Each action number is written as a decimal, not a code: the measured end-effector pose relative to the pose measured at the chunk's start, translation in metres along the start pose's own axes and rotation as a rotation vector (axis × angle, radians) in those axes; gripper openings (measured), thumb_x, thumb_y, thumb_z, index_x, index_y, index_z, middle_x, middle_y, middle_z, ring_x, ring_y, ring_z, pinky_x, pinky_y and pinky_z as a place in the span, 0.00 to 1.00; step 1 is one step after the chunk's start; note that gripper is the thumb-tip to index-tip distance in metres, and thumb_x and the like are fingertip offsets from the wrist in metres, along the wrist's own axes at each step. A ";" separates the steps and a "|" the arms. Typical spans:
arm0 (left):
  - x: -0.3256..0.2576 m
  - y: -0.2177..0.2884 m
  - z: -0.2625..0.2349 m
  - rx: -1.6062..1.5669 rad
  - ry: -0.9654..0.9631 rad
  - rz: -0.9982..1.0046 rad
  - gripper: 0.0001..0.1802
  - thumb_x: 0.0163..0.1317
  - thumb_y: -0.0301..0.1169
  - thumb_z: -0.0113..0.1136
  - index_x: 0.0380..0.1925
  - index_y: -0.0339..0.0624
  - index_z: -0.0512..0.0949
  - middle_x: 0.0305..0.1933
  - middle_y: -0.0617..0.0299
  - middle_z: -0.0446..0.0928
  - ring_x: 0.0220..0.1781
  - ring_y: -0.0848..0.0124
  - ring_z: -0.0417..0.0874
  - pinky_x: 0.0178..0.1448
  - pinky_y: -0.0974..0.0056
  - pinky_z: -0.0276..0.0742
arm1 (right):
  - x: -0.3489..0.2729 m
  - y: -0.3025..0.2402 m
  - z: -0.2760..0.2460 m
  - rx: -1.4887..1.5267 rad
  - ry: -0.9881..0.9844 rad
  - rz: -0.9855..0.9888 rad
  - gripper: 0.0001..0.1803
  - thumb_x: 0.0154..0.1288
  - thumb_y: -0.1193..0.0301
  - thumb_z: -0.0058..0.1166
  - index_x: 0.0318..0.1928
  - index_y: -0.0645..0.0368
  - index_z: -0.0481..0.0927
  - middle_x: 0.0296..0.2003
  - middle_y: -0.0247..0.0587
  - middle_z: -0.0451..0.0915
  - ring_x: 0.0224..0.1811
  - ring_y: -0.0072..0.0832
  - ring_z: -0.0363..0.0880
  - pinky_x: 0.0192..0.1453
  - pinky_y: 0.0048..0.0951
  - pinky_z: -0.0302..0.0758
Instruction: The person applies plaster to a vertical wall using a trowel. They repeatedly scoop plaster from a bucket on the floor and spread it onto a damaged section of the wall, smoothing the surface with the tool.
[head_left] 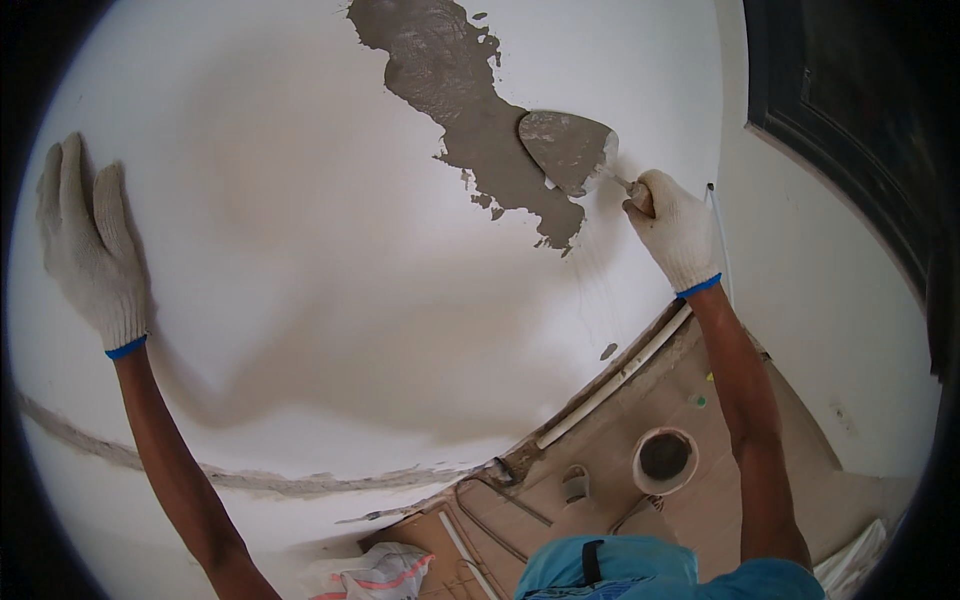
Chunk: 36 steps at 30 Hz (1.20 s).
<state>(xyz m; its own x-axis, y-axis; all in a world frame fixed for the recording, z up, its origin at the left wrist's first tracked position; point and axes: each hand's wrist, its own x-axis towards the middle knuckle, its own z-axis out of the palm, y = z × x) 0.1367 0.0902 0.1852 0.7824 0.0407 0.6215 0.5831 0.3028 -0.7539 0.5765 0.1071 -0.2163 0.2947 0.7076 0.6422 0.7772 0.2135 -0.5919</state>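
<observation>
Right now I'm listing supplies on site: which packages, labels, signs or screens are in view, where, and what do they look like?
Sack: on the floor at the foot of the white wall, bottom centre; crumpled, white with orange-red stripes.
Small sticker or tag: on the brown floor near the round pipe opening; green, too small to tell more.
No signs or screens show.

Grey plaster (470,110), white wall (300,200)
</observation>
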 end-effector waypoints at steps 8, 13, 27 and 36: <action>-0.004 0.006 0.002 -0.033 0.007 -0.029 0.27 0.80 0.47 0.55 0.71 0.46 0.77 0.75 0.47 0.75 0.78 0.51 0.74 0.82 0.49 0.67 | 0.034 -0.053 -0.002 0.021 -0.007 -0.140 0.14 0.63 0.67 0.69 0.46 0.55 0.80 0.36 0.44 0.83 0.37 0.46 0.84 0.41 0.40 0.80; 0.001 0.008 -0.009 -0.043 0.015 -0.039 0.27 0.79 0.48 0.56 0.70 0.46 0.78 0.74 0.48 0.76 0.77 0.51 0.75 0.81 0.49 0.70 | 0.033 -0.050 -0.004 0.080 0.008 -0.063 0.14 0.63 0.67 0.69 0.46 0.54 0.80 0.37 0.43 0.83 0.37 0.47 0.84 0.40 0.41 0.80; 0.000 0.008 -0.009 -0.044 0.006 -0.036 0.27 0.79 0.47 0.57 0.70 0.46 0.78 0.73 0.48 0.77 0.77 0.51 0.74 0.80 0.48 0.71 | 0.045 -0.061 -0.003 0.062 0.028 -0.118 0.14 0.62 0.67 0.68 0.45 0.55 0.79 0.34 0.44 0.82 0.36 0.46 0.85 0.40 0.41 0.80; -0.003 0.008 -0.004 -0.056 0.011 -0.042 0.26 0.79 0.45 0.58 0.70 0.45 0.78 0.74 0.49 0.76 0.78 0.51 0.73 0.83 0.48 0.66 | 0.015 -0.020 -0.002 0.025 -0.042 0.065 0.16 0.62 0.64 0.68 0.47 0.54 0.80 0.39 0.44 0.85 0.40 0.48 0.86 0.42 0.45 0.80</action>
<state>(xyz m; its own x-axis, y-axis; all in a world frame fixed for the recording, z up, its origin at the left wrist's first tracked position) 0.1401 0.0884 0.1764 0.7588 0.0187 0.6511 0.6270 0.2499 -0.7379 0.5667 0.1122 -0.1943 0.3199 0.7479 0.5817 0.7428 0.1832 -0.6440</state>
